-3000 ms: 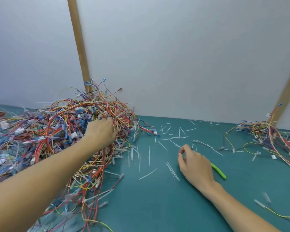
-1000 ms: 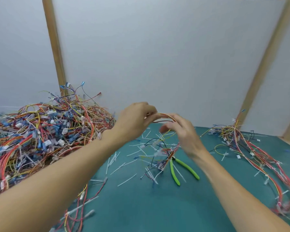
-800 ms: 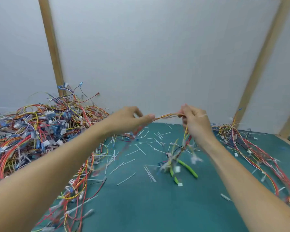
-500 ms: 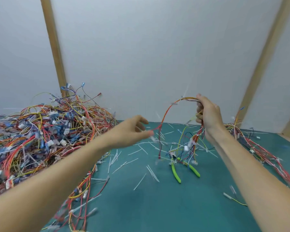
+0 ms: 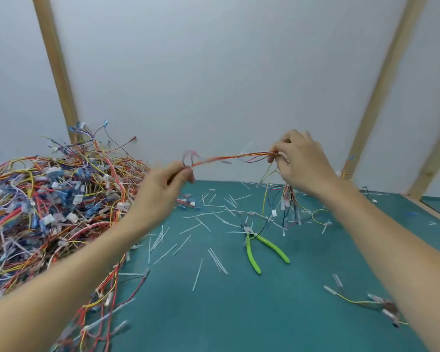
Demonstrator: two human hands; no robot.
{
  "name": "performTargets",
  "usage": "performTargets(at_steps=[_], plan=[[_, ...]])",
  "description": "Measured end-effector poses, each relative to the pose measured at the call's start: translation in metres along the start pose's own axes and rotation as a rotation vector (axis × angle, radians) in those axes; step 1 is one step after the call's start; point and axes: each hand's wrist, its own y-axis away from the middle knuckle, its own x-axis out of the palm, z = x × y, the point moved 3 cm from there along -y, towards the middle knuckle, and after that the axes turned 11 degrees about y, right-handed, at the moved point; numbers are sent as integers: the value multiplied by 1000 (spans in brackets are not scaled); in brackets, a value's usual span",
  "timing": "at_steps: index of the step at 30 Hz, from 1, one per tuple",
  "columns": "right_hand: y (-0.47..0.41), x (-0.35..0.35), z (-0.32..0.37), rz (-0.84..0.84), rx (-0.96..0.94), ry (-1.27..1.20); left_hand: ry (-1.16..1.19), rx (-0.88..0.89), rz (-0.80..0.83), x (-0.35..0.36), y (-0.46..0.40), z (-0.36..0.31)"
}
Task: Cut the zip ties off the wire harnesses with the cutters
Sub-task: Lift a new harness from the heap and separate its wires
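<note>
Both hands, left hand (image 5: 168, 178) and right hand (image 5: 298, 158), pinch a light, floppy wire harness (image 5: 229, 157) taut; zip ties probably blurred, cutters (image 5: 259, 243) idle.

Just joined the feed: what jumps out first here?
Both hands, left and right, hold a wire harness stretched taut above the green mat. A big wire pile fills the left side. Green-handled cutters lie unused on the mat among cut zip ties.

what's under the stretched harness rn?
Under the harness: green mat, cut zip-tie pieces, green-handled cutters. The dangling wire ends partly hide the mat behind them.
</note>
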Motion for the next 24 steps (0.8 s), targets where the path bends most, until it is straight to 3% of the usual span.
performTargets(at_steps=[3,6,9,12,14,16,18,19,21,22,24], plan=[[-7,1,-1,-184,173,28,-156,115,228,22,39,-7],[-17,4,14,-256,226,-214,-279,90,277,40,67,-7],[-15,10,36,-116,104,-568,-276,-38,459,55,85,3],[-1,26,41,80,17,-623,-99,-337,736,59,95,20],[11,38,37,159,-3,-578,7,-479,796,51,93,28],[24,48,36,198,-41,-491,-121,-524,857,35,86,34],[41,56,42,223,-28,-581,-308,-523,926,21,78,40],[51,56,48,202,2,-673,-358,-523,879,17,71,42],[70,53,64,55,15,-778,-277,-535,576,12,55,43],[81,52,76,-29,-44,-759,-126,-589,405,12,49,46],[104,53,105,-137,-204,-687,323,-845,277,27,44,48]])
